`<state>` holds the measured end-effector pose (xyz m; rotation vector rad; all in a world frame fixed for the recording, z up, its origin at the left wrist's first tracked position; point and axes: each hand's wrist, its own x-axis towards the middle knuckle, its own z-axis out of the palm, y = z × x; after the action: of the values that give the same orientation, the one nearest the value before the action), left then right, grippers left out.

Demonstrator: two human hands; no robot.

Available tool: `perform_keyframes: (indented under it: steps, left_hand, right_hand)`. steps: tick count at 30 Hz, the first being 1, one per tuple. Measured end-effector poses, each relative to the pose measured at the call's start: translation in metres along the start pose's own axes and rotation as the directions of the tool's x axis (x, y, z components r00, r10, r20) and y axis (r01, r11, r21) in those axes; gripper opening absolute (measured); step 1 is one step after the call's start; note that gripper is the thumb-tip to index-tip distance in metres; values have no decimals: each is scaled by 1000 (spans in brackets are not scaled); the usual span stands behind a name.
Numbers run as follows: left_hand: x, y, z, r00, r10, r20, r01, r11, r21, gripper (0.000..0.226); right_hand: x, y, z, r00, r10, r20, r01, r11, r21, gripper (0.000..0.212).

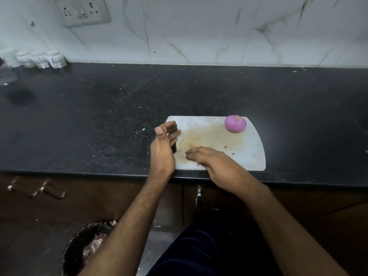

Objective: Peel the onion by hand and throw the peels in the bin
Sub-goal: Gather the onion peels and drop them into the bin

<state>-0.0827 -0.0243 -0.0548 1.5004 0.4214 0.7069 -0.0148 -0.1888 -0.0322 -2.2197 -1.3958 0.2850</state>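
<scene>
The onion [235, 123], pink-purple and smooth with a small brown tuft at its top, is sitting on the far right corner of the white cutting board [249, 154], well apart from both hands. The board is lying at the near edge of the black speckled tabletop [99, 116], its middle stained brownish, with a few tiny pink peel bits [225, 147] scattered on it.

The right hand [215, 166] is lying low over the near left part of the board, palm down, its fingers bent and their tips touching the surface; its grip is narrow, and whether it is pinching any scrap is too blurred to tell. The left hand [162, 148] is standing on its edge at the board's left side, fingers nearly straight and close together, thumb up, its grip loose and holding nothing. Just behind its fingers a small dark object [174, 148], possibly a handle, is showing, mostly hidden.

Below the tabletop, dark wooden cabinet doors [89, 200] with metal handles are showing. On the floor at lower left, a bin [73, 248] lined with a dark bag is holding pale pinkish peels. Against the marbled wall tiles [199, 30], white cups [41, 59] are standing at far left, under a socket plate [81, 10].
</scene>
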Motion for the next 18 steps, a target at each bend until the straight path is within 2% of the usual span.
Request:
perform_keyframes:
  steps: [1,3,5,6,7,8,10,12,13,16,18]
  left_hand:
    - [-1,-1,0,1000,15,5,-15,999,35,118]
    - [-4,-1,0,996,75,41,-81,983,167,90]
    - [-5,1,1,985,137,105,-165,924,346,51]
    - [-6,1,1,977,146,156,-199,886,419,39]
    - [-7,0,1,966,133,220,-226,847,481,38]
    - [-9,-1,1,953,100,285,-244,813,529,43]
    - [-14,-4,0,930,49,365,-258,795,549,56]
    - [-17,-3,-1,930,52,365,-229,857,461,60]
    - [-18,-1,-1,937,58,344,-206,889,410,58]
    - [-15,-1,-5,959,86,269,-162,949,272,56]
    - [-11,-3,-10,974,97,205,-137,972,191,66]
  right_hand:
    - [-6,0,-5,1000,18,-15,-17,998,56,45]
    - [-15,4,-13,980,124,-158,-99,983,155,40]
    - [-23,11,-20,884,295,-362,-236,951,198,36]
    - [-26,14,-23,825,365,-431,-306,930,203,34]
    - [-30,16,-25,785,423,-453,-373,906,200,34]
    - [-33,17,-24,778,469,-418,-431,882,189,38]
    - [-33,13,-14,840,473,-265,-475,878,60,51]
    - [-25,3,0,901,401,-165,-419,903,-95,59]
    - [-19,-4,7,919,368,-144,-384,916,-115,61]
    - [-5,-19,20,947,298,-124,-306,951,-52,58]
    - [-2,-20,20,939,310,-150,-292,947,133,52]
